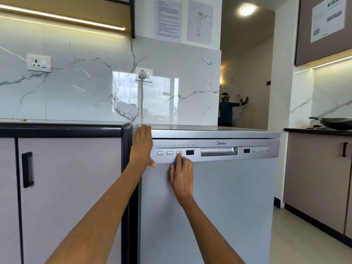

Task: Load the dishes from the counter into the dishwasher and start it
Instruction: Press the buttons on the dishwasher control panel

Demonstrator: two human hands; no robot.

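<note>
Left hand (142, 147) flat against dishwasher (209, 206) corner, right hand (182, 176) forefinger on third button (179, 153); risked missing the start, displays dark.

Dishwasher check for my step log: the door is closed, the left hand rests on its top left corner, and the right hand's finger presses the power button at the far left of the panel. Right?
Not quite. The head view shows the right hand pressing the third button from the left, not the power button. The rest holds: the dishwasher door is closed, and the left hand rests on its top left corner.
</note>
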